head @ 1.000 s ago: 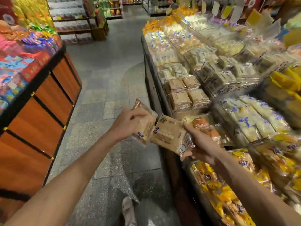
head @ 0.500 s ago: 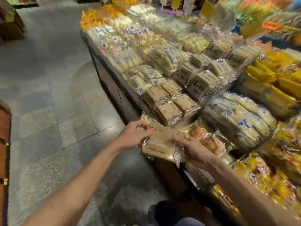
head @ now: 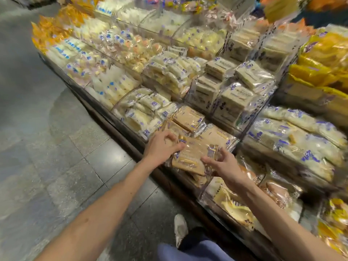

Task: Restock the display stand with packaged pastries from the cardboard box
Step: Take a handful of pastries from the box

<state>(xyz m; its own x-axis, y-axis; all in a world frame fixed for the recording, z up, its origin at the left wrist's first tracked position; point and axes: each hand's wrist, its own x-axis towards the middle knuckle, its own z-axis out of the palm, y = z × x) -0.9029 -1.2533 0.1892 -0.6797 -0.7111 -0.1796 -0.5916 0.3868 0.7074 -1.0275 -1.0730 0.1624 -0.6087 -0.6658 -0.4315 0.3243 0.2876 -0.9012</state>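
Two hands: both bare forearms reach forward from the bottom of the head view to the front row of the display stand (head: 98,108).
Left hand (head: 163,147): palm down, fingers curled over the left end of the held packets (head: 190,159), thumb on their near side.
Right hand (head: 224,164): fingers bent and spread, pinching the clear wrapper at the right end of the same packets.
Held packets: tan pastries in clear wrap, at least two stacked; blur hides the exact count. They sit low over the stand's front compartment, between the two hands.
Shelved tan packets (head: 188,117): three show, lying flat just behind the hands in that compartment.
Dividers (head: 263,110): clear panels split the stand into compartments of white, cream and yellow packets, too many to count.
Floor (head: 66,147): grey stone tiles to the left of the stand.
Lower edge: one pale shoe (head: 179,228) and one blue trouser leg (head: 188,251).
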